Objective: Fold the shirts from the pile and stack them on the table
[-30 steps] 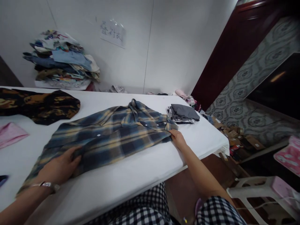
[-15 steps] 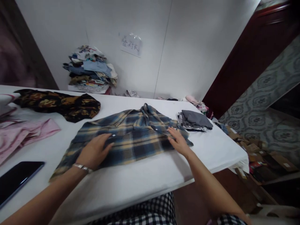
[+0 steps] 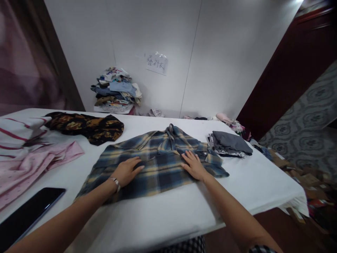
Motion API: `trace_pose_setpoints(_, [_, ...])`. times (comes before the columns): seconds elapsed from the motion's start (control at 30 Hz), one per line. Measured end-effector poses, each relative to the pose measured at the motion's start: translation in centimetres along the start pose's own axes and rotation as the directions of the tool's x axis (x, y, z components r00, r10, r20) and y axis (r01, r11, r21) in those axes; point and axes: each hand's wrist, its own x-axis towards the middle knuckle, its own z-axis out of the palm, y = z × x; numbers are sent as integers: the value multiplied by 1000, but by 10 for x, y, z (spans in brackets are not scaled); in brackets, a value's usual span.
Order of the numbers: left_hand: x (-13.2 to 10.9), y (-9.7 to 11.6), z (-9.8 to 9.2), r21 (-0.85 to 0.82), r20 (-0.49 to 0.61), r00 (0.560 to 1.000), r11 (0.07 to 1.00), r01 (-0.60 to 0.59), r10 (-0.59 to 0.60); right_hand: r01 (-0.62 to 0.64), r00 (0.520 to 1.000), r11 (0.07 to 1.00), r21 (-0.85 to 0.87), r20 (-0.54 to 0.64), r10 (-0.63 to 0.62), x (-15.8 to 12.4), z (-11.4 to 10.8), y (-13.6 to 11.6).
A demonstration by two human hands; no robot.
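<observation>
**Off the edges, now palms-down mid-shirt**

Moved inward w/ both hands in approx. last sec. Was at near right edge w/ right hand (image 3: 195,166); now laid over right-centre of thin blue-and-yellow plaid cloth shirt (image 3: 163,170), w/ fingers spread wide. Also brought left hand (image 3: 127,171) in from left end to left of centre, palm-down, w/ thumb apart & other fingers approx. together. Pinching nothing visible w/ either. Can't tell amt. of pressure.

As for shirt: lying wide across middle of long white cloth-covered table (image 3: 252,182), w/ collar to far side. Outline approx. same as 1 sec. ago, so judged as flattening/smoothing by palm, no longer edge-handling; prob. settling fabric, not re-creasing.

Nearby, just beyond right end: neat folded stack w/ dark grey cloth on top (image 3: 230,143). To left, apart from shirt: flat black rectangular phone (image 3: 34,214), soft pink dotted cloth (image 3: 58,158) & dark garment w/ gold-brown print (image 3: 91,127). All seemingly untouched.
</observation>
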Motion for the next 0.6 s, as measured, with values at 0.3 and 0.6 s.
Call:
trace_pose_setpoints(0.3, [140, 99, 12, -44, 145, 975, 984, 175, -167, 12, 1000, 995, -96, 14, -10, 6, 19, -1])
trace_pose_setpoints(0.6, [207, 124, 35, -165, 105, 943, 930, 328, -314, 40, 999, 996, 78, -24, -38, 6, 16, 6])
